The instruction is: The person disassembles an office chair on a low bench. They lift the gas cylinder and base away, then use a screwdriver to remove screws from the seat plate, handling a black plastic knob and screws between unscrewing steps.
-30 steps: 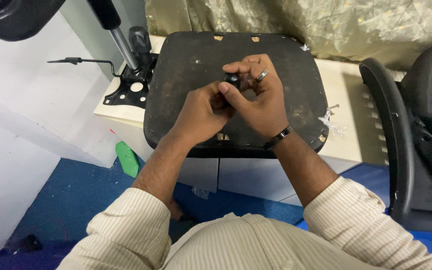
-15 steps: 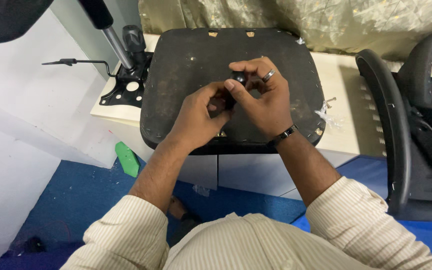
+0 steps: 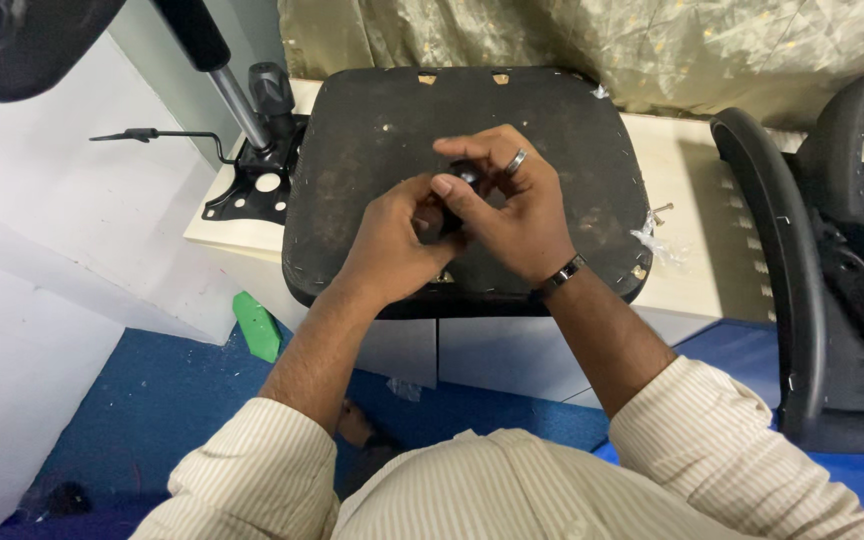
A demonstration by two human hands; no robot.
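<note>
Change: both hands sit slightly lower on the seat base than half a second ago; grip unchanged.
Left hand (image 3: 392, 240): curled shut around small black part (image 3: 464, 176).
Right hand (image 3: 512, 210): fingertips pinching the same part.
Part location: frame centre, above upturned black seat base (image 3: 352, 140).
Upper left: chair mechanism plate (image 3: 252, 185).
</note>
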